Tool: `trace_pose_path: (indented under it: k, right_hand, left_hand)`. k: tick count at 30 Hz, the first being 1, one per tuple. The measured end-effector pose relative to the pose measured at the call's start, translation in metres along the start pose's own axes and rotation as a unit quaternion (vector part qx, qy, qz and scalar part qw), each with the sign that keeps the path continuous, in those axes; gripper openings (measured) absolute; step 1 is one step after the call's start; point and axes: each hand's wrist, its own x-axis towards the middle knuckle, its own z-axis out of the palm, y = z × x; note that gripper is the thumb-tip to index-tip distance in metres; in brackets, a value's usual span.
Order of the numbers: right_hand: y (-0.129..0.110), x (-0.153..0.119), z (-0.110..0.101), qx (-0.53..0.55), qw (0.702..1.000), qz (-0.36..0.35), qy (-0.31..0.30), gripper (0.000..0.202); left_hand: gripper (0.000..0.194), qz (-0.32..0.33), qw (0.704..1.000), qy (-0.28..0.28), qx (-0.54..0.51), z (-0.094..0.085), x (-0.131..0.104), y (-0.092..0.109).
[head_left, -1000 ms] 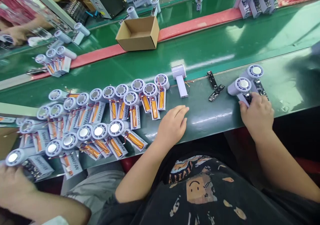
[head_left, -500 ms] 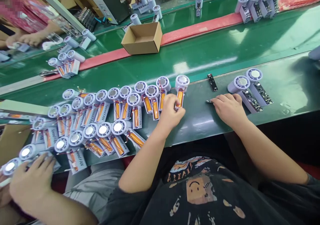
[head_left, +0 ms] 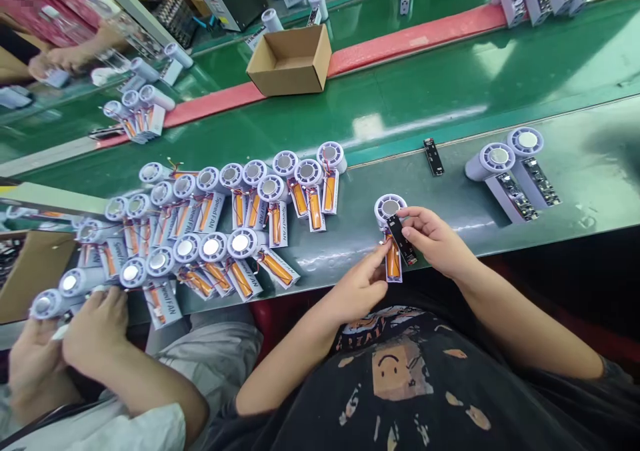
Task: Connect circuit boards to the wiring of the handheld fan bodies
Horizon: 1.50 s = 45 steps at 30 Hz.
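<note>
A lavender handheld fan (head_left: 391, 205) lies close in front of me, its grey-lavender handle open to show an orange battery (head_left: 393, 264) and thin wires. My left hand (head_left: 361, 287) is closed at the left side of that handle, fingertips by the wires. Pinched in my right hand (head_left: 434, 239) is a narrow black circuit board (head_left: 401, 241), tilted over the handle beside the battery. Another black circuit board (head_left: 433, 157) lies on the bench behind. Two fans (head_left: 500, 159) with circuit boards showing in their handles lie to the right.
Several open fans (head_left: 270, 189) with orange batteries crowd the left of the bench (head_left: 345, 264). A co-worker's hands (head_left: 103, 327) work at the far left. Beyond, a cardboard box (head_left: 290, 64) stands by a red strip (head_left: 420, 39), with more fans and people across.
The nearest fan has come from the back of the bench toward me. My right hand has moved left, bringing the circuit board over its handle. My left hand has moved down beside it.
</note>
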Motion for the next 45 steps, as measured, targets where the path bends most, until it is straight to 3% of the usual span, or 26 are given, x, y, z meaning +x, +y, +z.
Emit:
trace_pose_path:
  k: [2, 6, 8, 10, 12, 14, 17, 19, 22, 25, 28, 30, 33, 36, 39, 45]
  right_hand:
    - [0.002, 0.001, 0.000, 0.009, 1.000, 0.001, 0.012, 0.031]
    - [0.000, -0.001, -0.007, -0.009, 1.000, 0.000, 0.011, 0.032]
    - [-0.002, -0.004, -0.010, -0.021, 1.000, -0.009, 0.018, 0.031]
    - [-0.006, -0.010, -0.008, -0.031, 0.999, -0.027, 0.031, 0.028]
    - [-0.012, -0.016, -0.003, -0.064, 0.996, -0.059, 0.035, 0.024]
    - [-0.019, -0.023, 0.004, -0.153, 0.981, -0.121, -0.004, 0.017]
    - [-0.029, -0.031, 0.012, -0.318, 0.916, -0.234, -0.073, 0.006]
    - [-0.032, -0.033, 0.011, -0.361, 0.891, -0.270, -0.047, 0.010]
    - [-0.032, -0.034, 0.008, -0.357, 0.897, -0.260, -0.013, 0.029]
    - [-0.029, -0.034, 0.008, -0.331, 0.911, -0.244, -0.037, 0.019]
    - [-0.027, -0.033, 0.013, -0.299, 0.918, -0.256, -0.045, 0.026]
    - [-0.029, -0.031, 0.012, -0.291, 0.916, -0.276, -0.025, 0.040]
    - [-0.034, -0.028, 0.005, -0.372, 0.881, -0.291, 0.022, 0.025]
    - [-0.033, -0.026, 0.001, -0.535, 0.810, -0.242, 0.004, 0.011]
    - [-0.023, -0.024, 0.005, -0.618, 0.763, -0.188, 0.020, 0.018]
    - [-0.002, -0.020, 0.015, -0.572, 0.790, -0.218, 0.027, 0.018]
  left_hand:
    - [0.078, 0.018, 0.987, 0.039, 0.155, 0.006, 0.004, 0.003]
    - [0.060, 0.085, 0.906, 0.127, 0.394, 0.004, 0.006, 0.006]
    - [0.039, 0.161, 0.869, 0.179, 0.433, -0.003, 0.005, 0.006]
    - [0.026, 0.215, 0.859, 0.231, 0.404, -0.009, 0.003, 0.006]
    - [0.023, 0.235, 0.876, 0.260, 0.330, -0.013, 0.000, 0.010]
    - [0.031, 0.233, 0.908, 0.243, 0.249, -0.015, -0.003, 0.016]
    - [0.022, 0.201, 0.949, 0.162, 0.181, -0.018, -0.007, 0.023]
    - [0.007, 0.169, 0.966, 0.165, 0.108, -0.021, -0.012, 0.022]
    - [0.014, 0.096, 0.973, 0.199, -0.068, -0.022, -0.020, 0.015]
    - [0.023, 0.018, 0.981, 0.129, -0.146, -0.018, -0.027, 0.011]
    - [0.039, -0.004, 0.991, 0.053, -0.119, -0.011, -0.027, 0.011]
    - [0.035, 0.003, 0.993, 0.036, -0.111, -0.009, -0.023, 0.009]
    - [0.031, 0.014, 0.980, 0.107, -0.165, -0.010, -0.015, 0.000]
    - [0.031, 0.024, 0.966, 0.176, -0.187, -0.011, -0.006, -0.010]
    - [0.027, 0.035, 0.978, 0.188, -0.082, -0.011, 0.005, -0.010]
    - [0.012, 0.088, 0.956, 0.177, 0.215, -0.011, 0.027, 0.005]
